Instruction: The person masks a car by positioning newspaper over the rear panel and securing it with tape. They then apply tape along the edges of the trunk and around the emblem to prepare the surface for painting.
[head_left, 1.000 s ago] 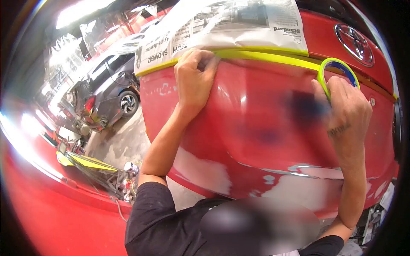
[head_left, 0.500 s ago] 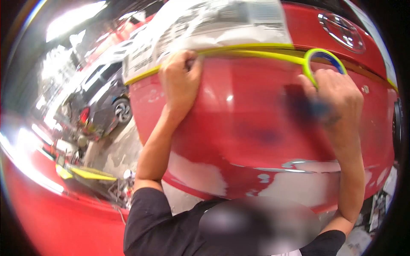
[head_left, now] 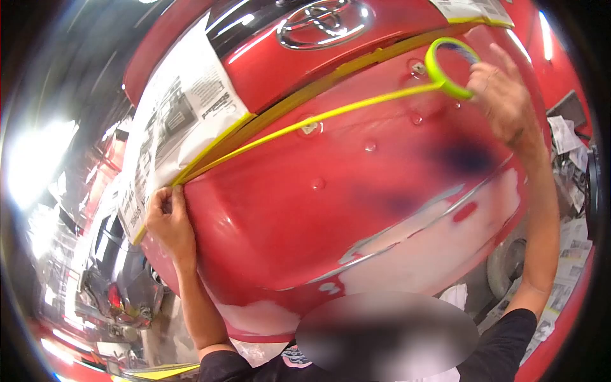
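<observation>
A roll of yellow-green tape (head_left: 433,67) is gripped at its lower right edge by my right hand (head_left: 503,95), its index finger raised. From the roll a taut yellow tape strip (head_left: 344,110) runs down left across the red car panel (head_left: 267,223). My left hand (head_left: 170,219) has its fingers closed at the strip's far end, by the panel's upper left corner. Beside that hand hangs newspaper sheeting (head_left: 184,102), its lower edge lined with yellow tape. Between newspaper and strip lies the panel's yellowish upper edge (head_left: 331,76).
A chrome emblem (head_left: 323,24) sits above the panel edge. More newspaper (head_left: 474,9) covers the upper right. Pale sanded patches (head_left: 407,267) mark the lower panel. A dark car (head_left: 127,286) stands at the left, and newspapers (head_left: 563,274) lie at the right.
The view has swung right and tilted. The tape strip between my hands is longer, and my hands are farther apart. The emblem and small holes in the panel now show fully.
</observation>
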Available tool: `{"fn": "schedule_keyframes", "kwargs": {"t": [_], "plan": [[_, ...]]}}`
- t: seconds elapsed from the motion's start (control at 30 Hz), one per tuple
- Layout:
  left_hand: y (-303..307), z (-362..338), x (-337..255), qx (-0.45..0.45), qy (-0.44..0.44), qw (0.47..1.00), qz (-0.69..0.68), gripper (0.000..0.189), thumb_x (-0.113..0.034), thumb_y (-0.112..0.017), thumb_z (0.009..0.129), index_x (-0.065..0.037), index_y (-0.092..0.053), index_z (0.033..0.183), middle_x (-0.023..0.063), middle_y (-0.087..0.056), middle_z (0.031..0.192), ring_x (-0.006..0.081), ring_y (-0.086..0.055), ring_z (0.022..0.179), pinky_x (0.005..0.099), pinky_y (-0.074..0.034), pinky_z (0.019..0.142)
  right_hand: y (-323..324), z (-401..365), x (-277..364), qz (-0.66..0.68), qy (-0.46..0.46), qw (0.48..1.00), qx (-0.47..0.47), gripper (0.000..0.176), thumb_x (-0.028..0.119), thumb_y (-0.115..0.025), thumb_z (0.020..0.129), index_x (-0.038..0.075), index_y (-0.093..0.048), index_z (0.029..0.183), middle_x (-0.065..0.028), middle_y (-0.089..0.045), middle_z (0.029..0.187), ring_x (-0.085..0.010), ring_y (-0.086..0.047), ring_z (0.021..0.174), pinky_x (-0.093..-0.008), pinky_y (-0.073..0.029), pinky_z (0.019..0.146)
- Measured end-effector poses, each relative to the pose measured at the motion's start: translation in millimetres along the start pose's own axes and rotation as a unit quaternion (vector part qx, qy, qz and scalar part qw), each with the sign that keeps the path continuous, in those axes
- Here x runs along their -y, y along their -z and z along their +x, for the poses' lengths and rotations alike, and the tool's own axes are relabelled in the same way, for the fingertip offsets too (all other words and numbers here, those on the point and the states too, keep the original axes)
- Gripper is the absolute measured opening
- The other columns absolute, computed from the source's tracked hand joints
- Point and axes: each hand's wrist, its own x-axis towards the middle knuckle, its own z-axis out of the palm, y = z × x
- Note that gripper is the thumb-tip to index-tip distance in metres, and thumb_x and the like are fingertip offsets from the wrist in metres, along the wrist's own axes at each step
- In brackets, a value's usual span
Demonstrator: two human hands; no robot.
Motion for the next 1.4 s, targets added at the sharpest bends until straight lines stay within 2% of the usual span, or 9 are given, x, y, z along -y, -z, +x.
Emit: {"fn": "schedule_keyframes", "kwargs": {"t": [0.1,0.23,0.33,0.4,0.8,1.03,1.13,1.33,1.4], "plan": [[1,-1,1,0.003,-0.006,1.0,0.005,0.017,-0.01,-0.077,0.097,0.004,-0.07,0.089,0.0008,-0.061,0.074,0.0093,-0.049,0.068,0.0286,-0.042,0.064,6,-21,-43,-0.087,-0.019,0.995,-0.035,0.011,0.011,-0.071,0.093,0.001,-0.069,0.092,-0.0146,-0.068,0.083,-0.0344,-0.071,0.089,-0.0507,-0.053,0.103],[0,0,5,0.003,0.001,1.0,0.005,0.016,-0.01,-0.077,0.097,0.004,-0.071,0.09,0.0005,-0.062,0.074,0.0088,-0.051,0.069,0.0277,-0.043,0.064,-8,-37,-76,-0.145,-0.091,0.982,0.074,0.012,0.004,-0.07,0.093,-0.003,-0.067,0.102,-0.0155,-0.066,0.094,-0.0341,-0.07,0.098,-0.0556,-0.043,0.118],[1,1,-1,0.004,0.001,1.0,0.005,0.018,-0.011,-0.078,0.097,0.003,-0.071,0.088,-0.0007,-0.061,0.072,0.008,-0.051,0.068,0.0272,-0.042,0.063,-26,-10,-70,-0.213,-0.156,0.958,0.108,0.01,0.004,-0.07,0.095,-0.002,-0.069,0.102,-0.0122,-0.062,0.086,-0.0325,-0.066,0.085,-0.0513,-0.051,0.103],[2,1,-2,0.007,-0.003,1.0,0.009,0.019,-0.011,-0.078,0.097,0.003,-0.07,0.088,-0.001,-0.061,0.072,0.0078,-0.05,0.068,0.0271,-0.042,0.063,-25,17,-60,-0.175,-0.138,0.974,-0.025,0.028,0.027,-0.072,0.09,0.008,-0.069,0.07,-0.0121,-0.068,0.069,-0.0309,-0.068,0.068,-0.0463,-0.054,0.075],[18,9,-7,0.036,0.03,0.997,0.057,0.019,-0.012,-0.081,0.094,0.003,-0.07,0.089,0.0002,-0.06,0.07,0.0089,-0.051,0.067,0.0278,-0.042,0.063,-50,21,-65,-0.193,-0.184,0.964,-0.022,0.03,0.027,-0.071,0.091,0.007,-0.069,0.069,-0.0127,-0.068,0.068,-0.0307,-0.069,0.068,-0.0457,-0.053,0.075],[-30,18,-126,0.073,-0.324,0.943,0.032,0.047,-0.018,-0.091,0.082,-0.005,-0.068,0.121,0.0139,-0.068,0.111,0.0337,-0.064,0.106,0.0432,-0.047,0.095,-54,24,-62,-0.165,-0.172,0.967,-0.093,0.028,0.026,-0.071,0.091,0.007,-0.07,0.069,-0.0124,-0.068,0.068,-0.0307,-0.069,0.066,-0.0465,-0.053,0.072],[-85,45,-173,0.105,-0.443,0.89,0.03,0.048,-0.02,-0.089,0.08,-0.004,-0.066,0.119,0.0137,-0.068,0.108,0.0351,-0.063,0.105,0.0442,-0.047,0.092,-52,18,-65,-0.182,-0.204,0.96,-0.059,0.028,0.027,-0.072,0.09,0.008,-0.07,0.07,-0.0124,-0.069,0.069,-0.0308,-0.069,0.067,-0.0467,-0.053,0.071],[-147,73,-232,0.15,-0.442,0.883,-0.052,0.05,-0.018,-0.091,0.08,-0.003,-0.066,0.12,0.011,-0.064,0.086,0.0273,-0.064,0.08,0.0415,-0.051,0.075,-53,9,-72,-0.182,-0.144,0.966,-0.118,0.031,0.031,-0.071,0.094,0.008,-0.07,0.073,-0.0116,-0.068,0.07,-0.0318,-0.068,0.066,-0.0457,-0.053,0.069],[-153,73,-244,0.166,-0.427,0.887,-0.053,0.051,-0.017,-0.091,0.08,-0.003,-0.065,0.121,0.0121,-0.065,0.087,0.0281,-0.064,0.078,0.0416,-0.05,0.073,-56,4,-71,-0.165,-0.243,0.955,-0.047,0.032,0.032,-0.07,0.095,0.009,-0.069,0.073,-0.0097,-0.069,0.071,-0.0293,-0.07,0.071,-0.0448,-0.053,0.07]]}}
